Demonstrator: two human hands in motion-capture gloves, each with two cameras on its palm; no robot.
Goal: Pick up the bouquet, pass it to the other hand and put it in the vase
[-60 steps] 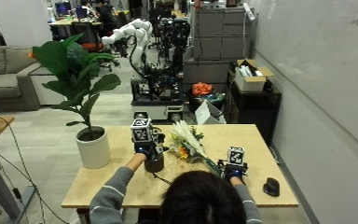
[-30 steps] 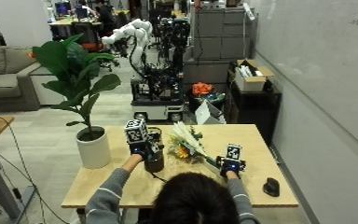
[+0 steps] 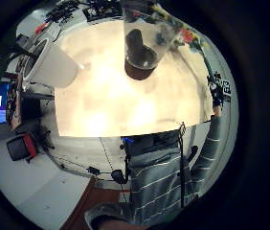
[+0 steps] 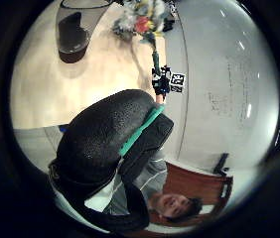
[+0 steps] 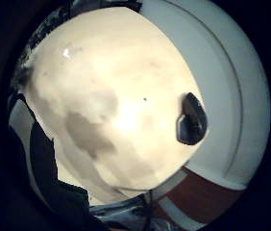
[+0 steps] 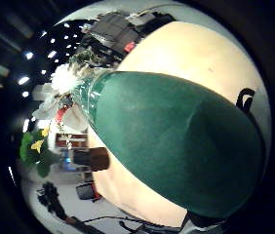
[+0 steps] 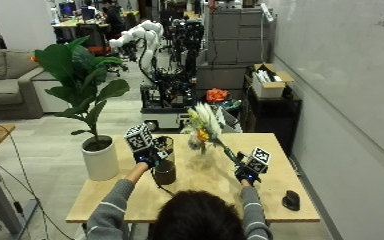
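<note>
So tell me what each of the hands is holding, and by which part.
The right hand grips the bouquet by the bottom of its stems, flowers raised over the table. The left hand holds nothing, beside the vase.

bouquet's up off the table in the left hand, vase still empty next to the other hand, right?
Wrong hand. The outside view shows the right hand gripping the bouquet by its stem, lifted off the table, flowers tilted toward the vase. The left hand is by the vase. The vase holds no flowers, as you said.
</note>
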